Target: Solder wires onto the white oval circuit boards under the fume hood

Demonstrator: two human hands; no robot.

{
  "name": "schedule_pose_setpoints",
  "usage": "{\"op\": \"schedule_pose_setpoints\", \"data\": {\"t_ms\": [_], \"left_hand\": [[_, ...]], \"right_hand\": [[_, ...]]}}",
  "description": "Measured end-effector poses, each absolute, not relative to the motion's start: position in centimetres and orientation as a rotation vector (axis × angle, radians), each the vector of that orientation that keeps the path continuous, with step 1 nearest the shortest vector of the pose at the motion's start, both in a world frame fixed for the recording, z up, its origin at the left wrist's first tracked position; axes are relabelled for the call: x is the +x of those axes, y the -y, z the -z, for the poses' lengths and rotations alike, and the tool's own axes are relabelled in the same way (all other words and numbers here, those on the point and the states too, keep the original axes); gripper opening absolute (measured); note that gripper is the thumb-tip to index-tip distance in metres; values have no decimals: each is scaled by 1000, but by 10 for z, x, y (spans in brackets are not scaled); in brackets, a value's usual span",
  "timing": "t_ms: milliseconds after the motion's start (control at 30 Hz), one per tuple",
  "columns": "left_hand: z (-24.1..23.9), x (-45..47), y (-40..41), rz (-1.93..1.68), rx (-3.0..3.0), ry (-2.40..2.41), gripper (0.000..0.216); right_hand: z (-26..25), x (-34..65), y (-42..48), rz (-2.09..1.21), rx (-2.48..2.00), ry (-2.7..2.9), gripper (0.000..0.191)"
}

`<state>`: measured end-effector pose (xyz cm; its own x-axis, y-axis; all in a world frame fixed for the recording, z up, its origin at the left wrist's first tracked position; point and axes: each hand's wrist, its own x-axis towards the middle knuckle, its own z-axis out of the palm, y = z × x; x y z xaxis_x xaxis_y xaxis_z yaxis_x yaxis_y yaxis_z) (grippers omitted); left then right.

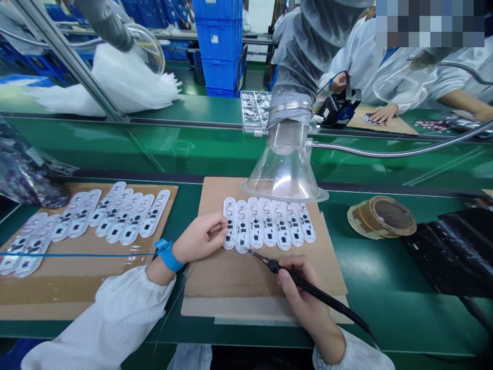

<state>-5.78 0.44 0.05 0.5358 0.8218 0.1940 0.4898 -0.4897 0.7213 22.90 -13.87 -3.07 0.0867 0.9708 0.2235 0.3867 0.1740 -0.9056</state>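
Observation:
My right hand [304, 288] grips a black soldering iron [308, 285], its tip at the lower end of a white oblong circuit board [242, 226]. My left hand [202, 236] is closed in a pinch on a thin solder wire [235, 241]. The wire reaches toward the iron's tip and also trails down below the wrist. Several such boards, with red wires and black chips, lie in a row on a cardboard sheet [231, 277]. A blue wrist strap [168, 255] circles my left wrist.
A clear funnel-shaped fume hood [287, 174] hangs just above the row. More boards [133, 218] lie on cardboard [96, 298] at left. A roll of tape [381, 217] and black bags [454, 252] are at right. Across the divider, a co-worker's hand [385, 114] rests on a board.

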Motion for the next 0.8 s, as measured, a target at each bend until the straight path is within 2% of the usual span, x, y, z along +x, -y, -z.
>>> {"op": "schedule_pose_setpoints", "data": {"t_ms": [800], "left_hand": [[3, -59, -5, -779, 2234, -974, 13]], "right_hand": [[36, 232, 141, -788, -1393, 1525, 22]]}}
